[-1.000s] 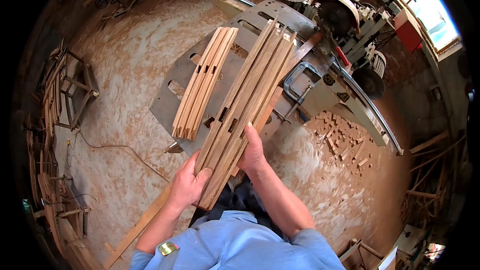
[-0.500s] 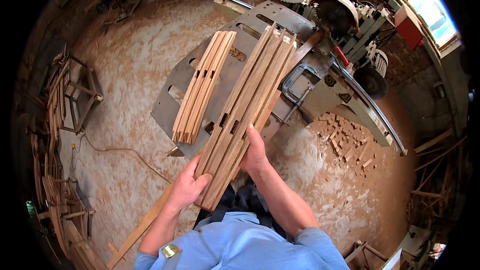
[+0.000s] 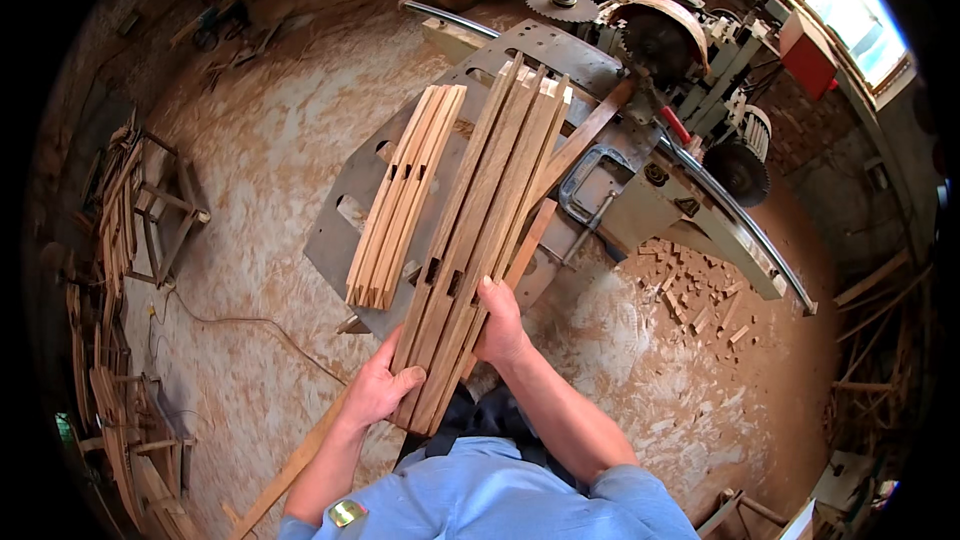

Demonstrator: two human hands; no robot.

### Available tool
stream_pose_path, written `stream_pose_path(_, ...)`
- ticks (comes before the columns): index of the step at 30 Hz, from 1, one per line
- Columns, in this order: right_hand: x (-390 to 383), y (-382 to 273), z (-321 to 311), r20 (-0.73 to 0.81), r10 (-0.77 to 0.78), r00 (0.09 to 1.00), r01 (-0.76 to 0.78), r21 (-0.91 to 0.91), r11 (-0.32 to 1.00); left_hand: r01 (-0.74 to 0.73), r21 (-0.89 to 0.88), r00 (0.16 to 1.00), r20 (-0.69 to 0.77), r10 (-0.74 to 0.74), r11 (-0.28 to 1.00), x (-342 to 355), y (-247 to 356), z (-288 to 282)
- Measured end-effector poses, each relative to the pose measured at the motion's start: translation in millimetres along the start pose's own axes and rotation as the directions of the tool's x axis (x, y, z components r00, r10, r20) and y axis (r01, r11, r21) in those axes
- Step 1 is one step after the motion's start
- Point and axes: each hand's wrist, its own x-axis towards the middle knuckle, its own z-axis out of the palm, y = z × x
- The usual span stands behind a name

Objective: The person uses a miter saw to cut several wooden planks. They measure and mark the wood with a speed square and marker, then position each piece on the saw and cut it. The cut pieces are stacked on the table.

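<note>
Several long brown wooden strips [image 3: 490, 200] lie side by side as a bundle, tilted up and away from my body. Small dark mortise slots show partway along them, and their far ends are cut to pale tenons. My left hand [image 3: 376, 385] grips the bundle's near left edge, thumb on top. Farther up on the right side, my right hand [image 3: 503, 328] is closed round it with the thumb along the edge; the fingers beneath are hidden. Left of the bundle, a stack of paler strips [image 3: 405, 200] with matching slots rests on the slotted metal table [image 3: 328, 240].
A C-clamp [image 3: 590, 185] sits on the table's right side. Beyond are a guarded saw blade [image 3: 660, 35], a flat-mounted blade [image 3: 560, 6] and another blade [image 3: 738, 172]. Small offcuts [image 3: 690, 295] litter the floor at right. A cable [image 3: 260, 321] and wooden racks [image 3: 165, 200] are at left.
The bundle has shifted slightly left and nearer to my body, with both hands keeping their hold. The table and stack appear a little lower at their near side as the view shifts.
</note>
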Motion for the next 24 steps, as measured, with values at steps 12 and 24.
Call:
stream_pose_path(12,8,-9,4,-0.001,0.044,0.999,-0.044,0.014,0.999,0.012,-0.006,1.000,0.002,-0.012,1.000,7,6,1)
stream_pose_path(24,69,-28,1,-0.291,0.170,0.942,-0.166,0.037,0.985,0.038,0.034,0.999,0.038,-0.039,0.999,55,31,3)
